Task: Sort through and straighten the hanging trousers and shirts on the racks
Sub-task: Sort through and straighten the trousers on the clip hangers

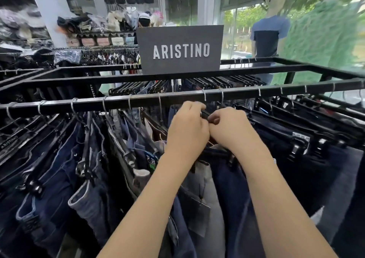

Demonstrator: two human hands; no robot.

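At the rail point(138, 99): left hand point(187, 132) and right hand point(230, 128), fingers curled, together grip a black hanger point(205, 116); dark trousers point(59, 168) hang at 9 o'clock of them

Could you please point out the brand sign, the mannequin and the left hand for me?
Brand sign point(180, 49), head view, on its lettering.
Mannequin point(269, 35), head view, on its shirt chest.
Left hand point(187, 132), head view, on its back.

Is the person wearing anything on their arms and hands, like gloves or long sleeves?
No. The left hand and right hand wear no gloves. The left forearm and right forearm are uncovered down to the picture's edge: no sleeves, watch or bracelet show.
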